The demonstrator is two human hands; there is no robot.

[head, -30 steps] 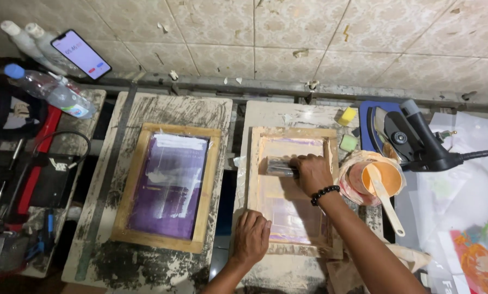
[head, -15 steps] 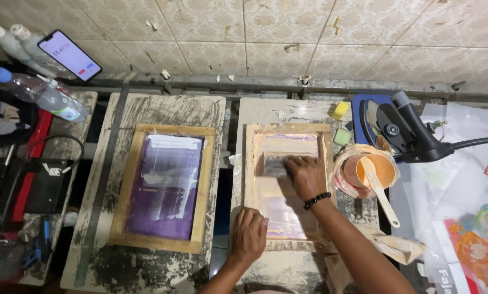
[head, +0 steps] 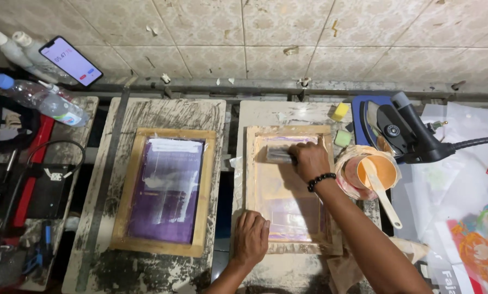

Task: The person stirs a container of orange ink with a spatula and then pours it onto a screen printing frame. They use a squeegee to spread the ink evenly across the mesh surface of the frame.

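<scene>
My right hand (head: 308, 159) grips a squeegee (head: 279, 155) pressed across the upper part of a wooden-framed printing screen (head: 255, 179) that lies on the right-hand board. The mesh looks orange-pink with a purple patch low down. My left hand (head: 251, 235) presses flat on the screen's lower left corner, fingers together. A black bead bracelet sits on my right wrist.
A second framed screen (head: 167, 190) with purple mesh lies on the left board. An orange ink cup with a spatula (head: 375, 177), yellow and green sponges (head: 341, 111), and a heat tool (head: 404, 130) sit to the right. A water bottle (head: 40, 98) and phone (head: 69, 61) are at the back left.
My right hand has kept the squeegee near the top of the screen, shifting only slightly. My left hand has stayed on the lower frame corner. The view has drifted a little.
</scene>
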